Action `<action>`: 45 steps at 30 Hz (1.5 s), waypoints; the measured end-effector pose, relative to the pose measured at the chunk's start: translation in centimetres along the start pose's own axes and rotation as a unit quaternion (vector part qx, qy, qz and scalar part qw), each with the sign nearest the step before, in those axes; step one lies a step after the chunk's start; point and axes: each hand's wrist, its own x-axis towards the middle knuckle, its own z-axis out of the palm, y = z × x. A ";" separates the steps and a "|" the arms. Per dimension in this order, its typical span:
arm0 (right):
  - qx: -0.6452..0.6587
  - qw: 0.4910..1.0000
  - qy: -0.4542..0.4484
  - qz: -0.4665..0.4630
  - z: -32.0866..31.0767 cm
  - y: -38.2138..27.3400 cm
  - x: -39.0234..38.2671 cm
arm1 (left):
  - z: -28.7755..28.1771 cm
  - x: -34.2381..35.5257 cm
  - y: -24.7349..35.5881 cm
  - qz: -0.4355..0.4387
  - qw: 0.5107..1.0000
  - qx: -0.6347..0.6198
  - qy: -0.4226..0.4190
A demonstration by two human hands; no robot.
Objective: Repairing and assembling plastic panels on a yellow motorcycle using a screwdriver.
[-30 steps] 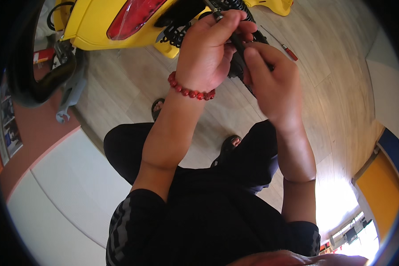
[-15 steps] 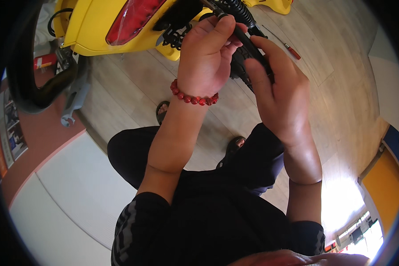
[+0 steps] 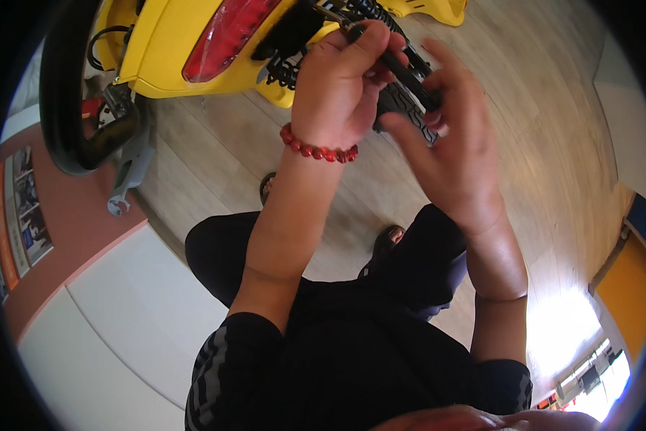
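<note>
My left hand (image 3: 341, 86), with a red bead bracelet (image 3: 319, 152) at the wrist, is closed round a black rod-like handle (image 3: 409, 75). A thin metal part shows beyond the fingers at its upper left; its exact kind is unclear. My right hand (image 3: 456, 136) is by the handle's lower end, thumb and fingers apart, slightly blurred. Whether a fingertip touches the handle is hard to tell. Just beyond my hands is a yellow vehicle body (image 3: 168, 54) with a red tail light (image 3: 226, 39), a black coil spring (image 3: 369, 11) and a treaded black tyre (image 3: 407, 108).
A curved black bar (image 3: 61, 108) rises at the left. Beside it, a grey wrench-shaped piece (image 3: 129, 176) lies over the reddish-brown surface (image 3: 86, 208). A white panel (image 3: 122, 309) stands at lower left. Wood-look floor (image 3: 545, 144) stretches under my legs; an orange panel (image 3: 628, 280) is at right.
My right hand has shifted down along the handle and its fingers have opened away from it. The left hand keeps its grip. A red-handled screwdriver on the floor is now mostly hidden.
</note>
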 end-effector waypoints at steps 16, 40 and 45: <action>0.205 0.958 -0.053 0.195 -1.2 -0.2 0.0 | -0.4 -0.8 -0.3 0.045 0.999 0.020 0.021; 0.632 0.573 -0.145 0.501 -1.8 1.4 1.6 | 0.4 0.3 -0.8 0.034 0.999 0.024 -0.026; 0.037 0.998 -0.026 0.036 -1.1 0.8 0.1 | -1.2 0.1 -0.4 0.026 0.998 -0.011 -0.055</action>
